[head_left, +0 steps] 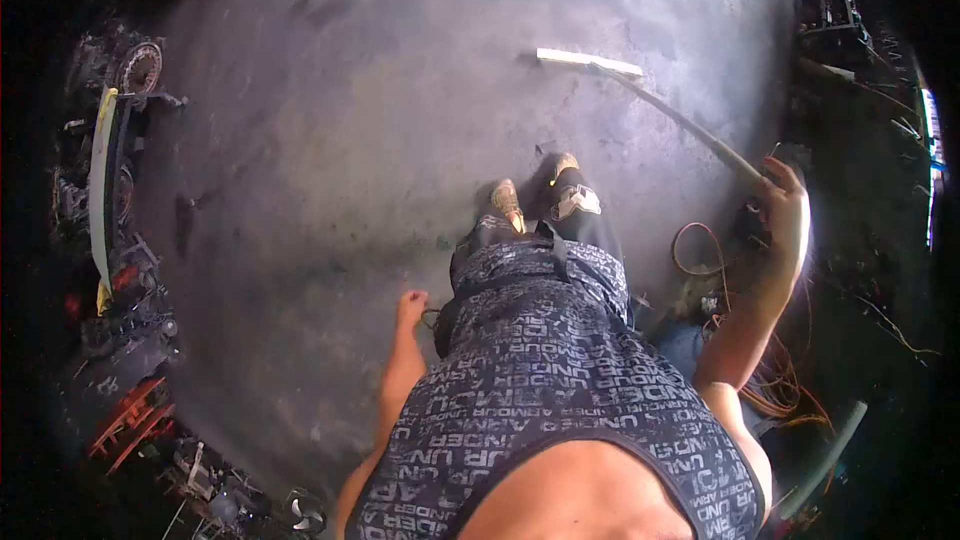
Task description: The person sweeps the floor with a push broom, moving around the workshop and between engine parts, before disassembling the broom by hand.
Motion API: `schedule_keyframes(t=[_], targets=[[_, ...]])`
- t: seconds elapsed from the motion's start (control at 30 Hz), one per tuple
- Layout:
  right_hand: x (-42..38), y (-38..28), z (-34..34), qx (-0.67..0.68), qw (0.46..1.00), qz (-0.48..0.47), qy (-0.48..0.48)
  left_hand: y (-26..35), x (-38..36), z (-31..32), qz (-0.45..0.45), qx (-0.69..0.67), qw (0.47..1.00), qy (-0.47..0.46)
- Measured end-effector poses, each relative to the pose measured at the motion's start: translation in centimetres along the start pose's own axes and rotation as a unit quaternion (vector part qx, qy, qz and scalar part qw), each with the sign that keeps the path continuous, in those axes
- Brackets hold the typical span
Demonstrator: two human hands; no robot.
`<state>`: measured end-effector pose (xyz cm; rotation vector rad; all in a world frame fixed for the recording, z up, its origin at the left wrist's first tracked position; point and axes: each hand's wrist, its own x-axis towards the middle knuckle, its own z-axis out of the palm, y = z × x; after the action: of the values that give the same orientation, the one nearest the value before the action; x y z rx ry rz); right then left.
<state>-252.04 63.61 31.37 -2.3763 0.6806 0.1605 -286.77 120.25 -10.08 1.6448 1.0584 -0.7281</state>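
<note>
My right hand [785, 192] is out to the right, its fingers wrapped round the end of a long pale handle. This belongs to a push broom [690, 125], whose narrow whitish head lies across the floor ahead of my feet. The handle slants from the head back toward my right side. Low beside my left hip hangs my left hand [410, 308], fingers curled in, with nothing visible in it. A thin dark loop shows close by, at the hip.
Grey concrete floor [350, 140] spreads around my feet. Machine parts, a toothed wheel [140, 68] and a long pale curved panel [102, 190] line the left. Orange hose [775, 395] lies coiled at the right, near a pale pole [825, 460]. Racks and clutter stand farther right.
</note>
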Motion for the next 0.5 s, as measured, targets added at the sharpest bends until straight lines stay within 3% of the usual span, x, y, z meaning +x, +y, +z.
schedule_keyframes(t=[0.1, 0.13, 0.2, 0.23, 0.3, 0.37, 0.43, 0.5], targets=[[0.7, 0.8, -0.8, -0.019, 1.000, 0.017, -0.015, -3.8, -2.2, -1.8, -0.026, 0.142, 0.989, -0.023], [0.7, 2.0, -0.2, -0.029, 0.999, -0.043, -0.002, -4.0, -2.3, -2.3, -0.036, 0.181, 0.982, -0.037], [-0.4, 3.0, -0.4, -0.052, 0.998, 0.028, -0.028, -3.0, -0.6, -2.9, -0.035, 0.221, 0.972, -0.071], [-1.3, 3.3, 0.4, -0.093, 0.996, 0.007, 0.014, -1.8, 0.2, -3.3, -0.036, 0.245, 0.965, -0.089], [-3.0, 2.6, 0.9, -0.049, 0.998, 0.047, -0.007, 2.7, 2.5, -3.1, -0.071, 0.146, 0.986, -0.035], [-4.2, 1.3, 1.8, -0.032, 0.997, 0.066, 0.005, 6.0, 6.3, -3.6, 0.051, 0.105, 0.993, -0.027], [-4.0, 1.2, 2.0, -0.043, 0.997, 0.066, -0.002, 13.9, 2.6, -4.5, 0.007, -0.004, 1.000, -0.006], [-3.5, 0.2, 2.2, -0.055, 0.998, 0.023, 0.031, 13.7, 1.8, -6.9, -0.012, -0.047, 0.997, 0.062]])
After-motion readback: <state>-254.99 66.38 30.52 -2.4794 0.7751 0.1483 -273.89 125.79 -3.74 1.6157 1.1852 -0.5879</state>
